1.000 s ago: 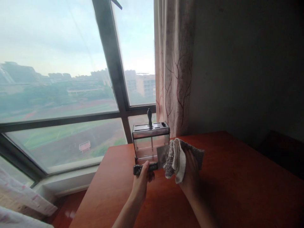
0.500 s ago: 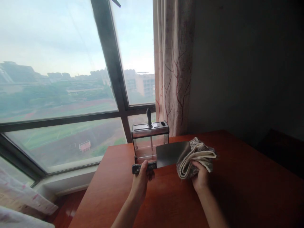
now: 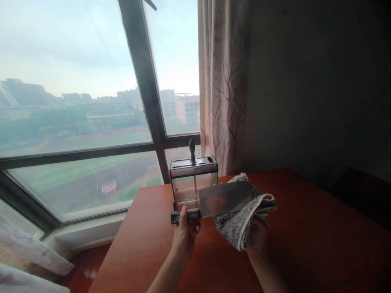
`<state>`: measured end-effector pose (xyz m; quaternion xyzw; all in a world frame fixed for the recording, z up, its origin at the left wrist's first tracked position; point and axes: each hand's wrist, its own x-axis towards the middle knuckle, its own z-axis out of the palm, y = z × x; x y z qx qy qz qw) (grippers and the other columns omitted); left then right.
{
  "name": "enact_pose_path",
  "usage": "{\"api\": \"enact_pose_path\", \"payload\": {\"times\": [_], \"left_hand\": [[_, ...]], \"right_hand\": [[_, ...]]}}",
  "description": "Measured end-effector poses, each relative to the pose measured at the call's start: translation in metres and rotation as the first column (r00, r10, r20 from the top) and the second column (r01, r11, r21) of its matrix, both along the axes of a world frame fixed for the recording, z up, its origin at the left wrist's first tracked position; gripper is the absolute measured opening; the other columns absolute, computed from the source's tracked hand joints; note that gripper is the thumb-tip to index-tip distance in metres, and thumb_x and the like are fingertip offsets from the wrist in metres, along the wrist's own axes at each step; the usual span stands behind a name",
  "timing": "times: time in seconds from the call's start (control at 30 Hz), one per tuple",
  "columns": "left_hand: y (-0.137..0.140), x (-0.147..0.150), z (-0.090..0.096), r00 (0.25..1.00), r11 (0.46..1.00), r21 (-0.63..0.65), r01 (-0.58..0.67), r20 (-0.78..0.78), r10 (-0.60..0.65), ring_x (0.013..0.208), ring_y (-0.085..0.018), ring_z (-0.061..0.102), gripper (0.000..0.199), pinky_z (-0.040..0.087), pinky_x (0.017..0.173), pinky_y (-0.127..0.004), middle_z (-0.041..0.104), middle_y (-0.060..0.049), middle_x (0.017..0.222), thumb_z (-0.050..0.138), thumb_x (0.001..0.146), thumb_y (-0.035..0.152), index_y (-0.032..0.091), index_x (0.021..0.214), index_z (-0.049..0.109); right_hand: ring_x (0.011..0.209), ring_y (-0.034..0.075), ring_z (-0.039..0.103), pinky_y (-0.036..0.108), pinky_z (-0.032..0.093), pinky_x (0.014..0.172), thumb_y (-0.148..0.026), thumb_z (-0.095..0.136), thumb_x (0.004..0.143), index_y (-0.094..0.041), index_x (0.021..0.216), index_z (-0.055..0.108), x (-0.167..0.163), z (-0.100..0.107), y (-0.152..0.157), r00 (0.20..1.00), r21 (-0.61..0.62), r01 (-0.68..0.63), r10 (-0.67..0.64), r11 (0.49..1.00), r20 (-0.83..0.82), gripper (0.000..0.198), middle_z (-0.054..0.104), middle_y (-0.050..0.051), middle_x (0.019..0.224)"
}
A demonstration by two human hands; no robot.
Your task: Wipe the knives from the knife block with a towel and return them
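My left hand (image 3: 185, 231) is wrapped round the black handle of a cleaver (image 3: 224, 198), thumb on top. Its broad steel blade points right, raised above the table. My right hand (image 3: 258, 236) is closed on a folded grey cloth (image 3: 236, 226) with pale edges. Part of the cloth shows behind the blade's tip and part hangs below it; whether it presses on the blade's hidden side I cannot tell. Just behind the cleaver stands a clear-sided knife block (image 3: 194, 165), with one dark knife handle (image 3: 192, 150) sticking up from its slotted top.
The reddish-brown wooden table (image 3: 137, 244) stretches under both hands. A large window (image 3: 76, 122) fills the left, its sill beside the table. A patterned curtain (image 3: 224, 93) hangs behind the block, and a dark wall (image 3: 311, 89) is at the right.
The cloth has slid from wrapping the blade's tip to lying behind and under it, its grey side now facing me. My right hand has turned and dropped slightly; the blade is more uncovered.
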<state>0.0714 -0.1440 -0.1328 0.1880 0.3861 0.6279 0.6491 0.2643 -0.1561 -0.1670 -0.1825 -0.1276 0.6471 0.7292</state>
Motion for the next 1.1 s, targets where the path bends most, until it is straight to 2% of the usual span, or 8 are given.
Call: {"api": "enact_pose_path", "payload": {"times": [0.23,0.33,0.43,0.53,0.7,0.87,1.0,1.1], "left_hand": [[-0.006,0.007,-0.012,0.998,0.999,0.018,0.047,0.049,-0.048,0.048,-0.011,0.055,0.040,0.043,0.049,-0.021,0.069,-0.005,0.067,0.067,0.075,0.052,0.012,0.082,0.067],[-0.013,0.014,-0.015,0.995,0.997,0.059,0.052,-0.089,-0.046,0.078,-0.021,0.067,0.042,0.051,0.071,-0.028,0.073,-0.008,0.088,0.065,0.077,0.053,0.014,0.094,0.070],[-0.015,0.022,-0.020,0.982,0.988,0.137,0.071,-0.182,-0.045,0.112,-0.027,0.060,0.053,0.045,0.094,-0.034,0.067,-0.008,0.118,0.067,0.076,0.052,0.022,0.120,0.063],[-0.014,0.027,-0.031,0.982,0.984,0.173,0.050,-0.190,-0.017,0.124,-0.027,0.051,0.070,0.038,0.105,-0.037,0.058,-0.007,0.133,0.067,0.076,0.052,0.029,0.138,0.045],[-0.012,0.030,-0.039,0.983,0.985,0.130,0.112,-0.160,-0.090,0.122,-0.031,0.053,0.080,0.035,0.107,-0.043,0.061,-0.011,0.128,0.068,0.074,0.055,0.028,0.143,0.037],[-0.019,0.028,-0.016,0.981,0.974,0.142,0.178,-0.106,-0.164,0.118,-0.031,0.056,0.070,0.039,0.104,-0.043,0.065,-0.013,0.122,0.070,0.077,0.043,0.023,0.139,0.043],[-0.021,0.022,-0.002,0.988,0.989,0.042,0.144,-0.068,-0.141,0.105,-0.029,0.064,0.072,0.050,0.090,-0.040,0.067,-0.012,0.116,0.074,0.074,0.040,0.024,0.137,0.043],[-0.019,0.019,0.002,0.990,0.989,0.051,0.141,-0.029,-0.139,0.097,-0.027,0.067,0.069,0.053,0.083,-0.036,0.069,-0.011,0.111,0.076,0.072,0.038,0.022,0.133,0.047]], "right_hand": [[0.090,0.023,0.069,0.039,0.053,0.087,-0.017,0.077,0.058,-0.028,0.085,0.071,-0.031,0.005,-0.006,0.990,0.053,-0.126,0.123,0.991,0.062,0.031,0.075,-0.003,0.092],[0.087,0.019,0.069,0.035,0.054,0.084,-0.017,0.079,0.060,-0.028,0.084,0.072,-0.040,0.004,-0.006,0.986,0.013,-0.156,0.155,0.988,0.058,0.027,0.076,-0.004,0.091],[0.089,0.022,0.069,0.037,0.054,0.083,-0.017,0.080,0.061,-0.027,0.087,0.072,-0.047,0.003,-0.006,0.980,-0.017,-0.189,0.190,0.982,0.065,0.029,0.076,-0.002,0.095],[0.090,0.024,0.069,0.039,0.054,0.083,-0.017,0.081,0.059,-0.027,0.085,0.072,-0.052,0.002,-0.007,0.977,-0.029,-0.199,0.200,0.980,0.070,0.029,0.076,-0.002,0.093],[0.089,0.023,0.070,0.038,0.053,0.085,-0.017,0.082,0.061,-0.026,0.085,0.072,-0.052,-0.003,-0.006,0.982,-0.065,-0.173,0.177,0.983,0.061,0.027,0.076,-0.002,0.092],[0.088,0.022,0.070,0.039,0.054,0.086,-0.014,0.081,0.061,-0.027,0.091,0.071,-0.044,-0.001,-0.002,0.993,-0.055,-0.113,0.114,0.992,0.009,0.034,0.076,-0.002,0.094],[0.090,0.021,0.069,0.039,0.054,0.089,-0.017,0.082,0.062,-0.029,0.095,0.071,-0.039,0.005,0.001,0.999,-0.052,-0.049,0.048,0.997,-0.026,0.037,0.075,-0.003,0.095],[0.094,0.021,0.068,0.040,0.053,0.091,-0.021,0.082,0.063,-0.029,0.094,0.071,-0.037,0.006,0.002,0.999,-0.048,-0.040,0.039,0.998,-0.021,0.034,0.075,-0.003,0.096]]}}
